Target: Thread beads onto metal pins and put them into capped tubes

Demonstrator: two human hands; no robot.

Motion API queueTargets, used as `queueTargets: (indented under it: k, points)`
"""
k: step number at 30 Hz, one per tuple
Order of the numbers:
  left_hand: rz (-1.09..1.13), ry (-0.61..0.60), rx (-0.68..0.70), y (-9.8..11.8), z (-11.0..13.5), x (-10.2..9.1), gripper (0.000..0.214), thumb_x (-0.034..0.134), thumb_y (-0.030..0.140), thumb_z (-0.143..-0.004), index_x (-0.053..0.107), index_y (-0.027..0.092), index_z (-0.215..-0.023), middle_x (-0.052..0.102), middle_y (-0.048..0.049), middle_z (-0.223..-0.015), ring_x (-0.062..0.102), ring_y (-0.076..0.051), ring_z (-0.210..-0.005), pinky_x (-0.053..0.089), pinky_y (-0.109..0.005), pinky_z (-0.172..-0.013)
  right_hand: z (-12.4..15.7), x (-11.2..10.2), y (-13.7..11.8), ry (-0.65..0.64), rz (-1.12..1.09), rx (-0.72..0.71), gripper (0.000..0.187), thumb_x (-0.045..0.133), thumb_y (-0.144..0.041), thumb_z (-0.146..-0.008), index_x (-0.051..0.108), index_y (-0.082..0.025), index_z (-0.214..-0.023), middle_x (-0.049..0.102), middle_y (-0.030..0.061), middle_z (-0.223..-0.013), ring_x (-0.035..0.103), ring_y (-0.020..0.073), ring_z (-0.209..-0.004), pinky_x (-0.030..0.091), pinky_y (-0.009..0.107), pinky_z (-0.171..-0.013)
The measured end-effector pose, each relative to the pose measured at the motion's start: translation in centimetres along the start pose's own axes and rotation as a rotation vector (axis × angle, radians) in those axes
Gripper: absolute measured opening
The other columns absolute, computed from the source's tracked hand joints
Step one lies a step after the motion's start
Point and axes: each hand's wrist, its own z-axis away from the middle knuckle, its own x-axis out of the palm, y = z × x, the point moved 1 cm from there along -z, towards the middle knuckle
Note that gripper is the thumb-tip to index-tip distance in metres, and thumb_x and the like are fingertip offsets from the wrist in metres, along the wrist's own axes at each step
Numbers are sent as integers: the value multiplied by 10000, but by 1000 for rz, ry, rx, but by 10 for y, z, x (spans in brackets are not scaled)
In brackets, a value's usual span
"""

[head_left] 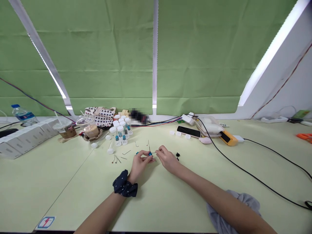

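Left hand (138, 163) clamped on a small blue part (150, 154), thumb and fingers closed round it; thin metal pin (149, 147) sticks up from it. Right hand (168, 158), just to the right, has fingertips pinched together on a thin rod (154, 152) that runs across to the blue part; whether rod and part touch or the rod goes in, can't tell, too small. Blue part sits between the two hands, over the table (156, 201).

Left of the grip, near: loose bent and straight metal pieces, incl. an L-shaped one (126, 152) and a small cluster (116, 159). Just beyond the grip, another bent piece (136, 144). Right of the grip, beside the right hand: small black parts (177, 154).

Beyond and left: group of white-capped clear tubes (120, 129), several with blue parts inside. Farther left: two plastic cups (88, 128), row of white boxes (29, 138), water bottle (23, 115).

Beyond and right: phone (188, 131) lying flat, white caps (187, 136) near it, pink item (205, 140), yellow device (228, 138). Black cable (231, 165) runs across well right of the grip. Dark dotted scrunchie (125, 184) on left wrist.
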Motion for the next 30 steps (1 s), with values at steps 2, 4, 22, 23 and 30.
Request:
queueTargets:
  k: [2, 4, 22, 23, 30]
  points:
    - [-12, -19, 5, 0, 0, -1, 310, 706, 330, -652, 565, 139, -852, 636, -44, -822, 682, -202, -700, 552, -352, -708, -1, -1, 2, 0, 37, -22, 209, 344, -163, -905, 549, -180, -938, 463, 45, -863, 471, 106, -619, 365, 221, -543]
    - [-36, -36, 14, -1, 0, -1, 300, 692, 327, -669, 562, 143, -867, 636, -44, -821, 681, -202, -710, 552, -347, -706, -2, -1, 4, -13, 71, -37, 203, 359, -182, -909, 562, -177, -906, 473, 39, -839, 472, 105, -615, 354, 217, -541]
    - [-116, 12, 26, -5, -1, -1, 303, 671, 350, -677, 553, 156, -877, 583, -27, -785, 667, -183, -646, 540, -296, -610, -2, 5, 7, -122, 333, -79, 242, 383, 32, -787, 529, -148, -856, 503, 74, -870, 475, 160, -674, 314, 286, -640]
    - [-121, 35, 31, -4, -2, -3, 310, 671, 356, -674, 553, 157, -880, 580, -22, -767, 664, -182, -634, 538, -290, -593, -2, 5, 8, -132, 340, -73, 257, 383, 50, -769, 529, -147, -848, 507, 78, -870, 477, 161, -678, 310, 289, -648]
    - [-79, 102, 104, 1, -11, -16, 295, 661, 350, -685, 576, 152, -887, 608, -46, -831, 640, -177, -732, 525, -282, -628, 0, 16, 18, -322, 387, 106, 214, 443, 24, -761, 568, -144, -720, 564, 66, -754, 519, 158, -671, 286, 295, -641]
